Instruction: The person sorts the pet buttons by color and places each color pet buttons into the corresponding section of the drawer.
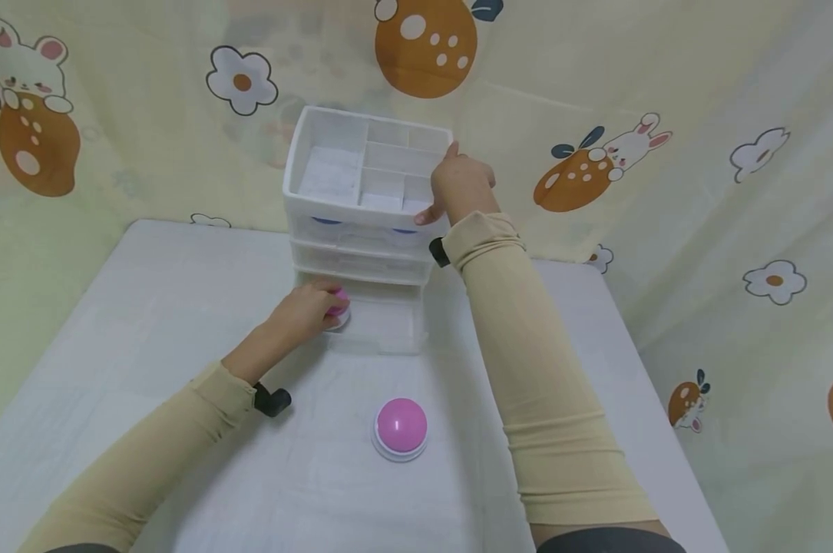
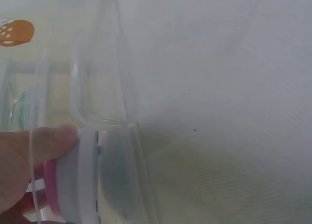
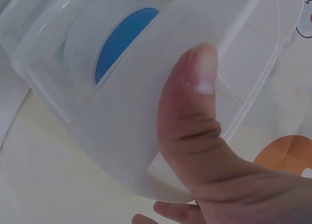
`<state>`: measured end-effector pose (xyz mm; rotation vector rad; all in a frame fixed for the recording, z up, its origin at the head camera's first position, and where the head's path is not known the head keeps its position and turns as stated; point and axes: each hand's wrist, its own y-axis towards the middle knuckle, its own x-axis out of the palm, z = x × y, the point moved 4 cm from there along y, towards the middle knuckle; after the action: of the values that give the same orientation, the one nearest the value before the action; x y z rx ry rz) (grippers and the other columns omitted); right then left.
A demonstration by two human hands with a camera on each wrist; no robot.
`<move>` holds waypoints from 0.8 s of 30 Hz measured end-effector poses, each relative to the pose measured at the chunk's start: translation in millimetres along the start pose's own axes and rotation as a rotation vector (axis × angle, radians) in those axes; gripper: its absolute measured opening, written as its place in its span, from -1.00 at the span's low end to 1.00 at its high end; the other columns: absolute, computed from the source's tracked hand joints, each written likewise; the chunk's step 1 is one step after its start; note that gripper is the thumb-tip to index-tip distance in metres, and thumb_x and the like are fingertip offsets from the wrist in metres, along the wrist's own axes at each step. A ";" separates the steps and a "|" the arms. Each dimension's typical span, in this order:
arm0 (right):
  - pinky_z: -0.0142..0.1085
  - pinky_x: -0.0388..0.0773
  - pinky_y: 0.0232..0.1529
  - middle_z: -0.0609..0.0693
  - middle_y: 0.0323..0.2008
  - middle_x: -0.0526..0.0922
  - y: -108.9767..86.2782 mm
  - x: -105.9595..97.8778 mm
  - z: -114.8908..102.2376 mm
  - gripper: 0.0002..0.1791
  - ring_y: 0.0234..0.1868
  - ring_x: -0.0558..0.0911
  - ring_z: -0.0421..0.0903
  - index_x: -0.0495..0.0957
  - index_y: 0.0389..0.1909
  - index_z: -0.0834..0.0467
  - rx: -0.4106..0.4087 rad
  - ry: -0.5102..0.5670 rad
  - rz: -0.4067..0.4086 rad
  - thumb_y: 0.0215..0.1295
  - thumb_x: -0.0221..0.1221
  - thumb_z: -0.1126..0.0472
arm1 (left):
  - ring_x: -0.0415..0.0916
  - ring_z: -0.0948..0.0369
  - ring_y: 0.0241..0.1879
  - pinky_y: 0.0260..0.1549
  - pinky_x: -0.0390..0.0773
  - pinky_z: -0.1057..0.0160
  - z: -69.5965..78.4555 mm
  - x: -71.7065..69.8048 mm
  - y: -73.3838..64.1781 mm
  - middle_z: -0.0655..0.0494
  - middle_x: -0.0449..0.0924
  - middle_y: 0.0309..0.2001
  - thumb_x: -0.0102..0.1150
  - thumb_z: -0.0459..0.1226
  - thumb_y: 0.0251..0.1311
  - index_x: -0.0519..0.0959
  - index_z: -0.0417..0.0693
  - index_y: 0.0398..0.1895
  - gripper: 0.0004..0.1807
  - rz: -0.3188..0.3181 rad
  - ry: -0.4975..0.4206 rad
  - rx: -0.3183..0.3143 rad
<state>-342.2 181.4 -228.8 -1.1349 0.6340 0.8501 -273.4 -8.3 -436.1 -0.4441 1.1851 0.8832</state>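
Note:
A white drawer organizer (image 1: 322, 211) stands at the back of the table, its clear bottom drawer (image 1: 388, 319) pulled out. My left hand (image 1: 309, 307) reaches into that drawer's left side and holds a push button with a pink dome and white base (image 2: 87, 175). In the left wrist view the button is tipped on edge behind the drawer's clear wall. My right hand (image 1: 461, 184) grips the organizer's upper right side, thumb (image 3: 187, 112) pressed on its front. Another pink push button (image 1: 401, 426) sits dome up on the table in front of the drawer.
The organizer's top tray (image 1: 329, 169) is divided into several compartments. Two closed clear drawers (image 1: 361, 238) lie under it; blue-topped round items (image 3: 124, 41) show in the upper one. A patterned curtain (image 1: 147, 115) hangs behind the white table (image 1: 181, 307).

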 end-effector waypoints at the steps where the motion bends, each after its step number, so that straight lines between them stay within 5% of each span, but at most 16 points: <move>1: -0.06 0.35 0.29 0.25 0.37 0.24 0.2 0.1 -0.2 0.44 0.31 0.36 0.06 -0.68 0.33 0.41 0.004 0.004 -0.004 0.05 0.15 -0.39 | 0.52 0.00 0.04 0.04 0.54 0.05 0.3 -0.2 -0.5 -0.10 0.59 0.02 0.34 -0.32 0.06 0.70 -0.09 -0.15 -0.76 0.003 -0.002 0.011; 5: -0.07 0.33 0.31 0.23 0.38 0.24 1.9 -0.3 -1.3 0.44 0.32 0.35 0.05 -0.70 0.33 0.38 0.024 0.016 -0.025 0.05 0.15 -0.38 | 0.55 0.03 -0.10 -0.09 0.59 0.08 2.4 -1.5 -1.6 -0.06 0.59 -0.09 0.32 -0.36 0.04 0.71 -0.10 -0.19 -0.78 0.010 0.014 0.039; 14: -0.05 0.32 0.31 0.25 0.37 0.24 3.6 -0.5 -0.7 0.45 0.32 0.35 0.07 -0.72 0.31 0.40 0.023 0.002 -0.031 0.04 0.14 -0.39 | 0.57 0.04 -0.21 -0.30 0.63 0.05 8.9 -3.6 -2.8 0.04 0.60 -0.18 0.33 -0.36 0.05 0.69 -0.03 -0.33 -0.90 -0.046 0.089 -0.075; 24: -0.01 0.31 0.31 0.26 0.37 0.24 5.8 0.0 1.3 0.46 0.32 0.35 0.08 -0.73 0.32 0.38 0.024 0.021 -0.027 0.03 0.17 -0.38 | 0.51 0.09 -0.34 -0.49 0.56 0.09 8.4 -0.6 1.5 0.10 0.59 -0.25 0.24 -0.46 -0.02 0.64 0.00 -0.45 -0.84 -0.039 0.114 -0.117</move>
<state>-347.0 183.7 -231.4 -1.1300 0.6425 0.8066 -269.6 -1.6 -432.5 -0.6176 1.2286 0.9066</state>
